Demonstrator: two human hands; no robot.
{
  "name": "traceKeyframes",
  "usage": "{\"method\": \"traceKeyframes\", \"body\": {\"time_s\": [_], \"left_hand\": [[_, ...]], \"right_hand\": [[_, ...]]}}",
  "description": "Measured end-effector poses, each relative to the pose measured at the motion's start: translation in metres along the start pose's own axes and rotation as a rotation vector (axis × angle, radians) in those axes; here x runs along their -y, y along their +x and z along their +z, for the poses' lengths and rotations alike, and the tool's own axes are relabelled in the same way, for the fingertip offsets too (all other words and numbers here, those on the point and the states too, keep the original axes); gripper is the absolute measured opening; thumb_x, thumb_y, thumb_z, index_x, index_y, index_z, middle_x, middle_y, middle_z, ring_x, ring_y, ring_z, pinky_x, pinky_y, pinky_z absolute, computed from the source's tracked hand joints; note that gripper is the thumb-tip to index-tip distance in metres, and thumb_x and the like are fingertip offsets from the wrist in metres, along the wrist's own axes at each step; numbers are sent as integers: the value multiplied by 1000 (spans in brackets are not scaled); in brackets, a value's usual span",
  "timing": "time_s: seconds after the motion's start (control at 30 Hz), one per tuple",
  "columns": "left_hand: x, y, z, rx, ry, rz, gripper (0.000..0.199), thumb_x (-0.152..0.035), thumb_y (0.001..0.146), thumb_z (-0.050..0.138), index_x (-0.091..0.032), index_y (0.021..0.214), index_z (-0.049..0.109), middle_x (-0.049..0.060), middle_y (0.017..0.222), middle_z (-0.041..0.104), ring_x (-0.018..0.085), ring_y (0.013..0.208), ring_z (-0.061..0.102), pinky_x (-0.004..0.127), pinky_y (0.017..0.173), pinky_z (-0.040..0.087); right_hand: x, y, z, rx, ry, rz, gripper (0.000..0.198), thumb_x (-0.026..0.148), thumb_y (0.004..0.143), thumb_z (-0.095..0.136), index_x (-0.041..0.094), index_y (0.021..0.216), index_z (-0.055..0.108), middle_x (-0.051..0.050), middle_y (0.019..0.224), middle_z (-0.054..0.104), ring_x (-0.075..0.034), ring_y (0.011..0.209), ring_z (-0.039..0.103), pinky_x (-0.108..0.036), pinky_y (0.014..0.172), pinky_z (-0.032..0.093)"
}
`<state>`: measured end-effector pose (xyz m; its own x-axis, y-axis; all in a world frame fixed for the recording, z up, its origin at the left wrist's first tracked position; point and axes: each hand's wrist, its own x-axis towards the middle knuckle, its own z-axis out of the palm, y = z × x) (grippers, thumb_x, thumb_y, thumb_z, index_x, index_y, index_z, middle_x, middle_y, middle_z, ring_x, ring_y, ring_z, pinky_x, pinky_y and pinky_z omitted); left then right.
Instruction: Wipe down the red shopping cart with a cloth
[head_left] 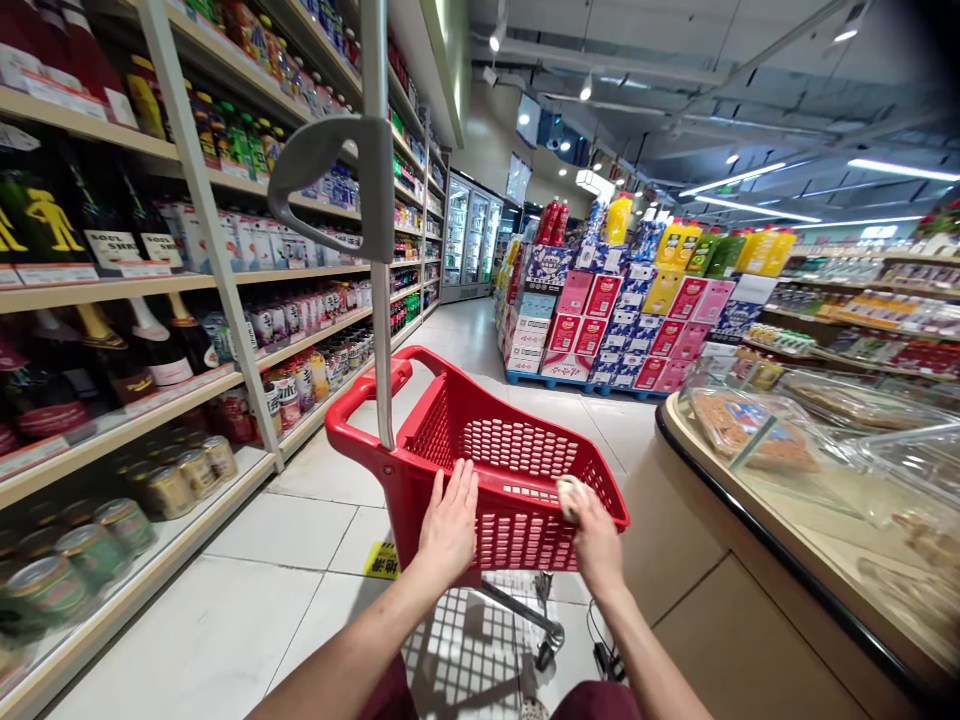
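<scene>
A red plastic shopping cart (517, 480) with perforated sides stands right in front of me, side on. My left hand (450, 515) lies flat against the upper side of its basket, fingers stretched out and holding nothing. Near the basket's right end, my right hand (596, 540) is closed on a crumpled pale cloth (574, 497) at the rim. From the cart's handle end rises a metal pole (382, 340) with a grey plastic hook-shaped grip (360, 185). Nothing shows inside the visible part of the basket.
Drink shelves (247, 270) with bottles and cans run along the left. Stacked boxes (600, 310) topped with juice bottles stand ahead. A rounded counter (720, 500) with packaged food borders the right. A yellow floor sticker (382, 561) lies beside the cart on pale tiles.
</scene>
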<state>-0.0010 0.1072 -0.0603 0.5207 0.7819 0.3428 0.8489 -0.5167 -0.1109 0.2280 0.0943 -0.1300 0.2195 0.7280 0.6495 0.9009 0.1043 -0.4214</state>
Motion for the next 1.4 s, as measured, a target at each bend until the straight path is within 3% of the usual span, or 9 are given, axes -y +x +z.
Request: {"method": "traceKeyframes", "body": {"time_s": [0.1,0.27,0.47,0.67,0.87,1.07,1.17,1.27,1.4], "left_hand": [[2,-2,4,-26,19,-22,63,-20,74,38,-7,134,22,11,143,19,23,133,5,44,107,4],[4,-2,6,-35,4,-15,64,-18,73,38,-8,134,24,9,143,20,22,133,5,42,108,4],[5,-2,5,-40,-2,-5,63,-19,72,38,-7,133,25,9,143,20,22,133,6,43,108,5],[5,-2,4,-71,45,-18,61,-21,73,40,-10,131,31,8,142,26,21,133,10,42,108,7],[5,-2,2,-62,46,-39,60,-21,71,42,-13,130,35,7,141,26,23,133,10,46,107,9],[3,0,-3,-57,25,-45,61,-21,71,42,-12,130,34,7,140,29,22,133,12,47,107,10],[3,0,-4,-78,29,-34,62,-20,69,43,-12,130,34,7,140,29,21,132,13,46,107,11],[0,0,-4,-85,24,-32,62,-21,69,43,-12,130,35,8,140,29,23,132,13,47,107,11],[-2,0,-4,-84,35,-37,61,-23,70,43,-11,130,36,8,140,28,23,132,13,47,107,11]], "right_hand": [[-3,0,1,-21,-61,118,57,1,65,32,21,113,56,-6,126,48,-22,115,44,-42,96,38],[23,-2,10,98,53,-153,58,1,70,29,25,118,52,-2,131,43,-18,122,37,-39,99,34],[-10,1,-2,-13,-124,135,54,2,68,30,19,112,56,-8,123,49,-21,114,45,-39,93,40],[22,4,9,37,0,-139,61,-3,67,31,25,117,52,-2,128,47,-17,118,40,-35,97,36],[-4,5,-5,-10,-171,118,47,2,72,33,18,110,57,-10,121,50,-22,113,45,-40,93,38],[21,12,2,124,-33,-126,47,4,72,38,23,111,56,-6,118,53,-20,105,49,-39,90,40],[-9,13,-11,123,-30,-16,45,8,73,38,24,110,57,-5,114,56,-19,100,52,-38,87,43],[-15,7,-11,-36,-38,160,44,9,74,34,22,111,57,-6,118,53,-19,106,50,-39,90,42],[27,4,10,-44,27,-66,49,4,74,32,23,113,55,-5,124,50,-19,117,42,-40,95,37]]}}
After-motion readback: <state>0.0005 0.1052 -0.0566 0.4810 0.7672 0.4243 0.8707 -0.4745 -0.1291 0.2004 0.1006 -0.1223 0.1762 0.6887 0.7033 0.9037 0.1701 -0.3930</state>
